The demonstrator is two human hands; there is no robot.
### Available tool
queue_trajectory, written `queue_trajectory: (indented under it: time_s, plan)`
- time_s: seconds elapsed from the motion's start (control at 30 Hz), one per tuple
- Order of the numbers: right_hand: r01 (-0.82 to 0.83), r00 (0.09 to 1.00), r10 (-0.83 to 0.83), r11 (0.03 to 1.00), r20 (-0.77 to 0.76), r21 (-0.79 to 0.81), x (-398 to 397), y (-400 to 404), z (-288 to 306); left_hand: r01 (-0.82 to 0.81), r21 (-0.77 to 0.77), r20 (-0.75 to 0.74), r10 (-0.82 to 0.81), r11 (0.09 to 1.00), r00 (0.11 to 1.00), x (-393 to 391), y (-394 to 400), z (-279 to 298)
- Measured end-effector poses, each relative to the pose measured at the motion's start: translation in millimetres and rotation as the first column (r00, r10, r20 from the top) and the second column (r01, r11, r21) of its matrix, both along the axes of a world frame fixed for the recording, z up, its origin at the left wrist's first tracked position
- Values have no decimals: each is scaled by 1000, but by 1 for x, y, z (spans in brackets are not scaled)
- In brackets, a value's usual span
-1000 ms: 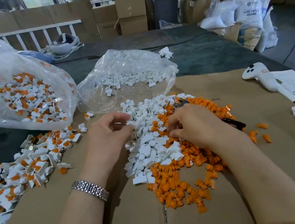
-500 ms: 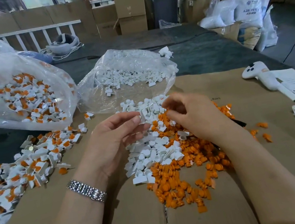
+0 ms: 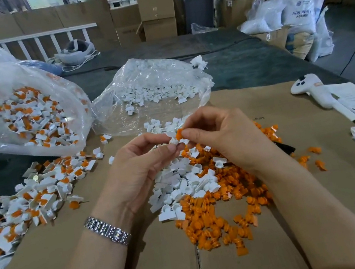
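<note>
While the left hand (image 3: pixel 143 161) pinches a white cap (image 3: pixel 174 140), the right hand (image 3: pixel 222 136) pinches an orange plug (image 3: pixel 179 133) onto it, needing a firm push next.

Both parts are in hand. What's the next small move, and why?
Probably push the orange plug, pinched by the right hand, into the white cap the left hand holds: they touch but look unseated, and the pile of joined pieces on the left shows orange set inside white.
</note>
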State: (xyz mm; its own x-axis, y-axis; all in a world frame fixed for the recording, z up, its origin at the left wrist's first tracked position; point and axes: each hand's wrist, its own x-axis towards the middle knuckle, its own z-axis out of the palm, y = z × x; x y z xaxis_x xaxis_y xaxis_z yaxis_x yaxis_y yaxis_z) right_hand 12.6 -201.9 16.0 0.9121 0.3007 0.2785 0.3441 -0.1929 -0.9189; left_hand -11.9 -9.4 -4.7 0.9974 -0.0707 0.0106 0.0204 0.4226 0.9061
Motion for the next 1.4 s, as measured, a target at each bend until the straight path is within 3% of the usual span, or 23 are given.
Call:
queue_trajectory:
  time_s: [0.27, 0.4, 0.57, 0.67, 0.8, 0.87, 0.93, 1.03, 1.4]
  plan:
    - [71, 993, -58, 988, 102, -133, -3, 6, 1, 12, -47, 36, -10, 999, 999, 1, 4, -2]
    - [109, 989, -88, 978, 118, -180, -5, 13, -4, -107, 183, 138, 82, 977, 987, -1, 1, -7]
    - [164, 984, -147, 969, 101, -184, -4, 19, -9, -207, 341, 174, 155, 917, 972, -6, -3, -4]
    - [208, 977, -200, 970, 72, -128, -5, 25, -13, -283, 376, 255, 195, 882, 947, -8, -9, -6]
    - [182, 983, -180, 980, 29, -80, -7, 24, -8, -305, 385, 245, 222, 871, 944, -7, -7, -7]
    - [112, 993, -114, 991, -15, -70, -8, 17, -2, -258, 336, 190, 203, 906, 961, -5, -4, -5]
    - [28, 999, -31, 997, -43, -70, -7, 9, 3, -153, 162, 123, 134, 975, 983, -2, -2, -5]
    - [-36, 999, 38, 996, 34, -84, -8, 2, 8, -56, 6, 101, 55, 998, 993, 2, 0, -7]
    - [116, 963, -71, 980, 260, -162, -6, 9, 0, -81, 32, 72, 79, 996, 994, 3, -1, -9]
